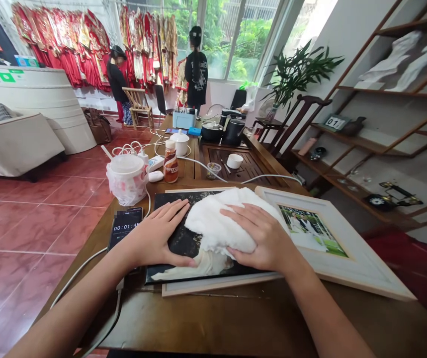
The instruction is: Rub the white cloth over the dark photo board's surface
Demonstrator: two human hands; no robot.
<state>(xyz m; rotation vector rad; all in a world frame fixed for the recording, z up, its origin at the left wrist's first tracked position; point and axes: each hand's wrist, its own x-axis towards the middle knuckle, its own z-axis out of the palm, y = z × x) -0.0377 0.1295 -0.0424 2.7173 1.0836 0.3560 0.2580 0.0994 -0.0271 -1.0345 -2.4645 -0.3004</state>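
A bunched white fluffy cloth lies on a dark glossy picture panel. Over the cloth's right side my right hand is closed, fingers on top and thumb at its near edge. My left hand rests on the panel's left part, fingers stretched out and thumb apart, holding nothing. Below the cloth, a pale figure in the panel's picture shows; the cloth and my hands cover much of the rest. Under the panel is a light wooden frame.
A framed wedding photo lies at the right. Left of the panel are a phone with a cable, a white bucket in plastic and a Nescafe bottle. Behind sits a tea tray. Two people stand near red garments.
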